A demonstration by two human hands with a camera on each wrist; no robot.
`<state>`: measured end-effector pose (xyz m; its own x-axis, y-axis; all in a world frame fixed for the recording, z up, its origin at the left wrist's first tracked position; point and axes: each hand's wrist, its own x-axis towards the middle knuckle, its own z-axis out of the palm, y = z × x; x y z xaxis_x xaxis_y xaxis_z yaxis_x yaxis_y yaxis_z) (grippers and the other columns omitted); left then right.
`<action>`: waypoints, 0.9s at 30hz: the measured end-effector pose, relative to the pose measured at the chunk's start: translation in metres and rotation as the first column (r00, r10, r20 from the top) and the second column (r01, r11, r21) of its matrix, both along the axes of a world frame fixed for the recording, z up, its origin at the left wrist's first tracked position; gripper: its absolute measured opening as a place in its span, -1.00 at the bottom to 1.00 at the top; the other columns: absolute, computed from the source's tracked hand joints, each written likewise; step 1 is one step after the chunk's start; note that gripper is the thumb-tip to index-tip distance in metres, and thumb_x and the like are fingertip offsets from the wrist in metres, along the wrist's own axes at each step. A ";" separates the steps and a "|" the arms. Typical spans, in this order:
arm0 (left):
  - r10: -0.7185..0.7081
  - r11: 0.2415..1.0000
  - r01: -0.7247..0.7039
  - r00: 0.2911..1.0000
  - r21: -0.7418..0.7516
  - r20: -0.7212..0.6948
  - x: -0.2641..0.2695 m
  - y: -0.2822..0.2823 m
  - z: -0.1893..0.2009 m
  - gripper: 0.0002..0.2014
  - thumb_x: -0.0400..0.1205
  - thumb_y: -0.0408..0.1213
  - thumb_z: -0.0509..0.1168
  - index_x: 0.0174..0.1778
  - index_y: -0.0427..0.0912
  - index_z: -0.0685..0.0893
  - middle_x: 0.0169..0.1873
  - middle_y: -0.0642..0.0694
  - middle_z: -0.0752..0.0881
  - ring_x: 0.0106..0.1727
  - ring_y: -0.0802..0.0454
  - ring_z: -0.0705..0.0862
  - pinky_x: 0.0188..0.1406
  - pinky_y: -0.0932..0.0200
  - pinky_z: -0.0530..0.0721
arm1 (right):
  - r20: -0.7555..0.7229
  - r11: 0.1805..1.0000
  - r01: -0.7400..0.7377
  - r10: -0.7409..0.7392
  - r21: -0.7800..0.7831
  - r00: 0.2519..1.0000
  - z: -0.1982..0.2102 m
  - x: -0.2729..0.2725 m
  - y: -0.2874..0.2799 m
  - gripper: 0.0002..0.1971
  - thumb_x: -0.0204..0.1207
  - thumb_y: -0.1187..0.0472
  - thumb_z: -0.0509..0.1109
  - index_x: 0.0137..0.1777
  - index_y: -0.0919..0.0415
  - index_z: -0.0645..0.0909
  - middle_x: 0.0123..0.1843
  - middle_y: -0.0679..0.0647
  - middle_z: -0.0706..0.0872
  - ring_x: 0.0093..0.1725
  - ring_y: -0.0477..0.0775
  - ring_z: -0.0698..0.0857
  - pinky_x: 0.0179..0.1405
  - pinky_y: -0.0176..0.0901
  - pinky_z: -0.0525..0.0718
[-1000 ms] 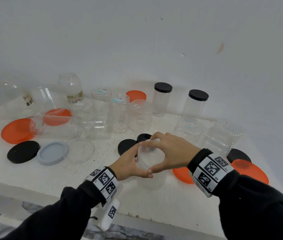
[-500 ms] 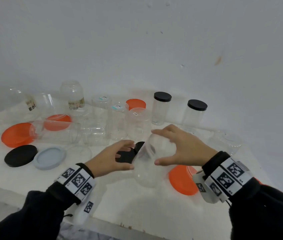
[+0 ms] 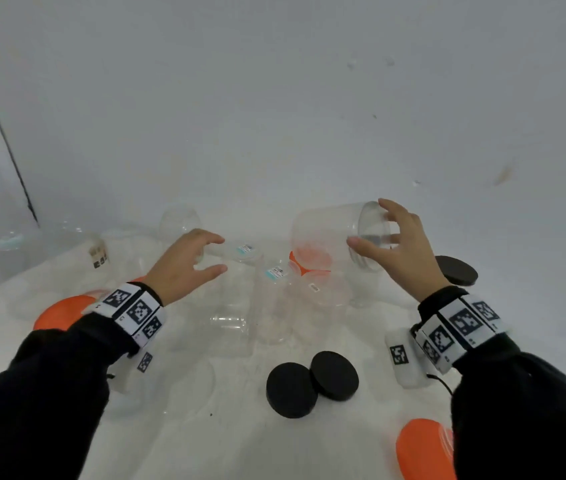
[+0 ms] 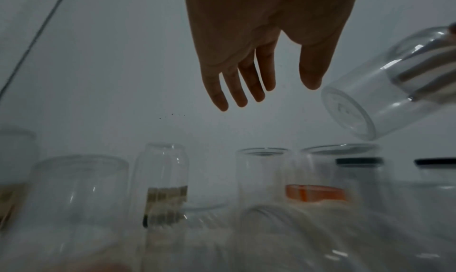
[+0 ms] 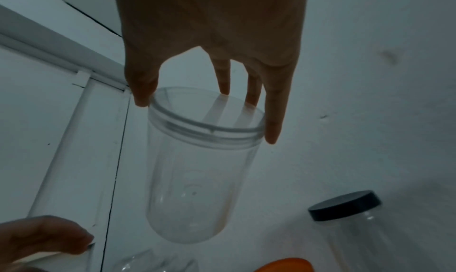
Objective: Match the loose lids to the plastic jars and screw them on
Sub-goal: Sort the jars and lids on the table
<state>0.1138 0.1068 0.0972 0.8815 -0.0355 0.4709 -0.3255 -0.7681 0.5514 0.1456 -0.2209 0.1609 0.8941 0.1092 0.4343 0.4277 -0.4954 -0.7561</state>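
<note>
R hand gripped the clear jar by its open threaded mouth, thumb outside the rim, w/ two fingers inside. The jar was tilted, lidless, held in the air above the other jars. L hand hovered empty over the jar cluster, fingers loosely spread. Two black lids lay touching on the desk near the front; an orange lid sat at front R.
</note>
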 end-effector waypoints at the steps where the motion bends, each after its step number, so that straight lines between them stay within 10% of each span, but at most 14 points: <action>1: -0.008 0.999 0.009 1.000 0.047 -0.027 0.011 0.006 0.002 -0.59 0.52 -0.21 0.43 0.28 -0.08 0.55 0.18 0.05 0.53 0.20 0.13 0.50 0.10 0.35 0.36 | -0.010 1.000 -0.001 0.001 0.013 1.000 0.002 0.012 0.008 -0.21 0.31 -0.03 0.58 0.52 -0.05 0.30 0.40 0.05 0.37 0.22 0.08 0.56 0.29 0.05 0.56; 15: -0.173 0.952 0.229 0.950 0.203 -0.260 0.099 0.012 -0.006 -0.39 0.53 -0.02 0.39 0.48 -0.06 0.40 0.46 0.07 0.41 0.45 0.13 0.39 0.43 0.26 0.30 | -0.100 0.967 -0.099 0.077 -0.235 0.992 -0.010 0.133 0.093 -0.14 0.29 -0.02 0.60 0.56 0.04 0.27 0.48 0.10 0.30 0.44 0.08 0.40 0.46 -0.02 0.39; 22: -0.230 0.956 0.268 0.939 0.122 -0.255 0.108 0.016 -0.017 -0.28 0.36 0.29 0.33 0.36 -0.08 0.56 0.34 0.11 0.54 0.33 0.20 0.50 0.32 0.35 0.37 | -0.201 0.858 -0.241 0.165 -0.454 0.966 -0.022 0.175 0.128 -0.10 0.29 0.01 0.61 0.59 0.00 0.21 0.51 0.06 0.24 0.44 0.07 0.37 0.31 -0.23 0.32; 27: -0.245 0.951 0.284 0.935 0.125 -0.257 0.110 0.017 -0.014 -0.36 0.41 0.16 0.40 0.35 -0.10 0.58 0.33 0.11 0.55 0.32 0.18 0.51 0.26 0.40 0.35 | -0.272 0.748 -0.355 0.239 -0.561 0.932 -0.031 0.198 0.148 -0.06 0.26 0.04 0.64 0.59 -0.01 0.20 0.54 0.03 0.21 0.49 0.04 0.31 0.31 -0.26 0.32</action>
<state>0.2241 0.1240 0.0836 0.9145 -0.3391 0.2207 -0.4045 -0.7552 0.5158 0.3436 -0.0732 0.1296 0.8248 0.5643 0.0354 0.5224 -0.7366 -0.4295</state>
